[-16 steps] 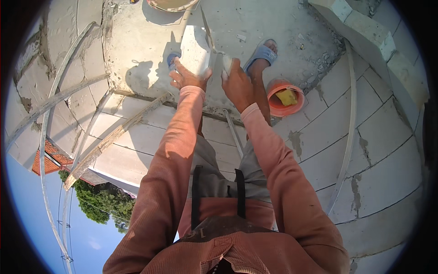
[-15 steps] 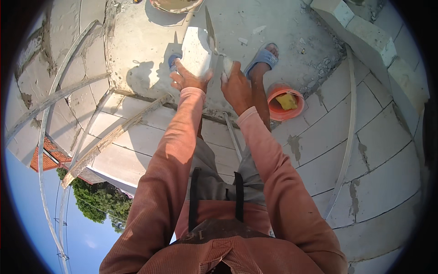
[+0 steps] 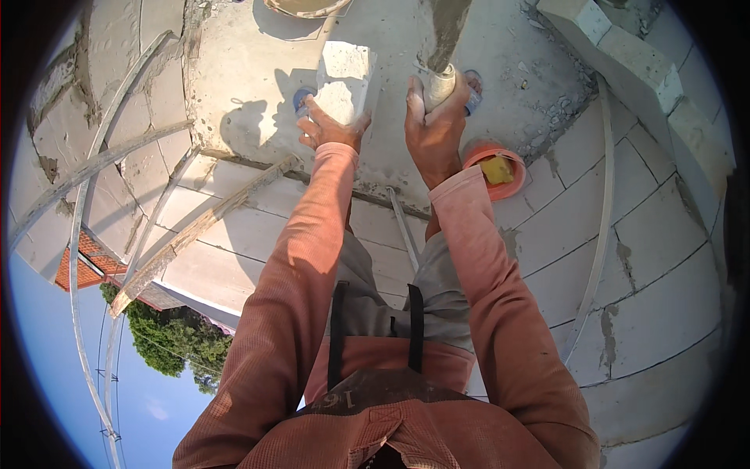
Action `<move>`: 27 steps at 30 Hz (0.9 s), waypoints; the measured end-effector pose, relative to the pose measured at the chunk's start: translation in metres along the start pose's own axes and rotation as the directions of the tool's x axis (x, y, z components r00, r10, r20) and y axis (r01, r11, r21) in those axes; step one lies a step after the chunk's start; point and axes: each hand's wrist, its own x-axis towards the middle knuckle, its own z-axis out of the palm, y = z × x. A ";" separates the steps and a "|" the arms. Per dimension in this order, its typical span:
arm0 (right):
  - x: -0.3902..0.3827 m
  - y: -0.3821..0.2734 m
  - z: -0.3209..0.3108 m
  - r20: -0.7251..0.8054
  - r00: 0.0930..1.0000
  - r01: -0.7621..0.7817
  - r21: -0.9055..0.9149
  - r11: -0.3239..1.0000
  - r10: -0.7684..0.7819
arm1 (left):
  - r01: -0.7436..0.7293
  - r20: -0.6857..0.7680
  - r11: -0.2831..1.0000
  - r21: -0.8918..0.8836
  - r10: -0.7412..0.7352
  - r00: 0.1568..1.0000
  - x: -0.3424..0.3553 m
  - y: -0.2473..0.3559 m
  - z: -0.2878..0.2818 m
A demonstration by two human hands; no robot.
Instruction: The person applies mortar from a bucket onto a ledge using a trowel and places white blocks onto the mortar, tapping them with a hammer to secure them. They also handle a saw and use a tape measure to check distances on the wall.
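My left hand [image 3: 336, 130] is closed on the near end of a white block [image 3: 348, 62], fingers on its left side and thumb at its right. A broken, rough-edged patch marks the block's upper face. To the right, my right hand [image 3: 436, 133] wraps round the pale, round handle of a trowel [image 3: 447, 39]. The trowel's grey, smeared blade points away from me and runs out of the picture at the top. Blade and block are apart.
An orange bucket [image 3: 509, 192] with a yellow sponge [image 3: 497, 170] stands right of my right wrist. A round basin [image 3: 308, 8] shows at the top. Pale block walls [image 3: 562, 242] surround the dusty floor [image 3: 375, 156]. Wooden props [image 3: 203, 230] lean at left; rubble [image 3: 547, 117] lies at right.
My right hand has swung the trowel rightward, away from the block, and its blade now looks broader. The block has tipped in my left hand, showing a rough patch.
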 end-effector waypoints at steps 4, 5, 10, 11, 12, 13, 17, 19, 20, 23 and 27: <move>-0.038 0.019 0.030 0.539 0.764 -0.216 -0.304 0.928 0.355 | -0.008 -0.020 0.999 0.052 0.009 1.000 -0.003 -0.001 0.002; -0.040 0.023 0.038 0.548 0.771 -0.193 -0.284 0.939 0.325 | -0.024 -0.050 0.999 0.029 0.025 0.998 -0.002 -0.001 0.002; -0.024 0.022 0.040 0.391 0.715 -0.648 0.061 0.759 0.579 | -0.062 -0.051 0.998 -0.013 0.061 0.997 0.003 -0.006 0.003; -0.015 0.022 0.027 0.361 0.723 -0.676 0.200 0.709 0.588 | -0.056 -0.041 0.998 -0.001 0.056 0.998 0.004 -0.009 0.002; -0.002 0.023 0.011 0.354 0.666 -0.746 0.304 0.592 0.657 | -0.020 -0.001 0.999 0.028 0.020 1.000 0.003 -0.012 0.002; 0.010 0.021 -0.005 0.278 0.715 -0.697 0.351 0.625 0.641 | -0.018 -0.007 1.000 0.015 0.018 1.000 0.002 -0.014 0.002; 0.060 0.016 -0.058 -0.204 0.922 -0.213 0.446 0.869 0.330 | 0.000 -0.006 1.000 -0.029 0.000 1.000 -0.005 -0.020 0.003; 0.059 0.011 -0.060 -0.303 0.916 -0.105 0.455 0.884 0.264 | 0.002 -0.006 0.999 -0.041 -0.002 1.000 -0.009 -0.022 0.005; 0.050 0.008 -0.051 -0.314 0.914 -0.061 0.520 0.852 0.256 | 0.015 0.003 0.998 -0.055 -0.014 1.000 -0.011 -0.023 0.006; -0.005 -0.002 0.014 0.026 0.964 -0.266 0.193 0.944 0.266 | 0.012 -0.004 0.996 -0.092 -0.012 1.000 -0.013 -0.028 0.009; -0.063 0.026 0.053 0.638 0.659 -0.366 -0.190 0.911 0.398 | 0.036 -0.020 0.996 -0.086 -0.038 0.999 -0.011 -0.037 0.010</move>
